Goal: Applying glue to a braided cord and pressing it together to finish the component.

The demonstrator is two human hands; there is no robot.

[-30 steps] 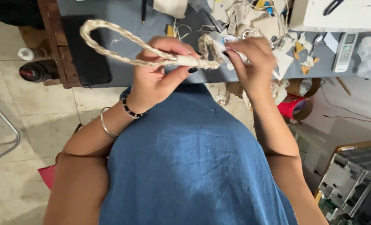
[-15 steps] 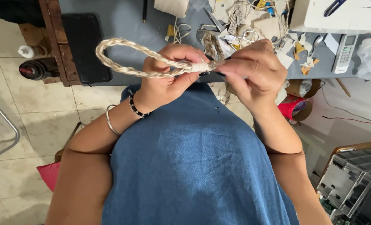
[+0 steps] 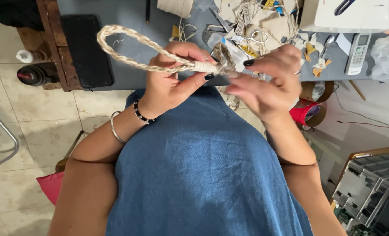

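Observation:
My left hand pinches a braided, cream-coloured rope loop at its bound neck, and the loop sticks out to the left. At the neck sits a white wrapped band with a frayed tuft just right of my thumb. My right hand hovers just right of the tuft, fingers spread and blurred, with dark-painted nails. I cannot tell whether it grips a thin thread. A beaded bracelet and a metal bangle circle my left wrist, above my blue denim lap.
A grey table holds a black phone, a spool of cream cord, scissors, paper scraps, a white remote and a white machine. Bottles stand on the tiled floor at left; red tape rolls lie at right.
The rope loop and both hands have come lower and nearer to me. My right hand has drawn slightly away from the bound neck, its fingers now spread apart.

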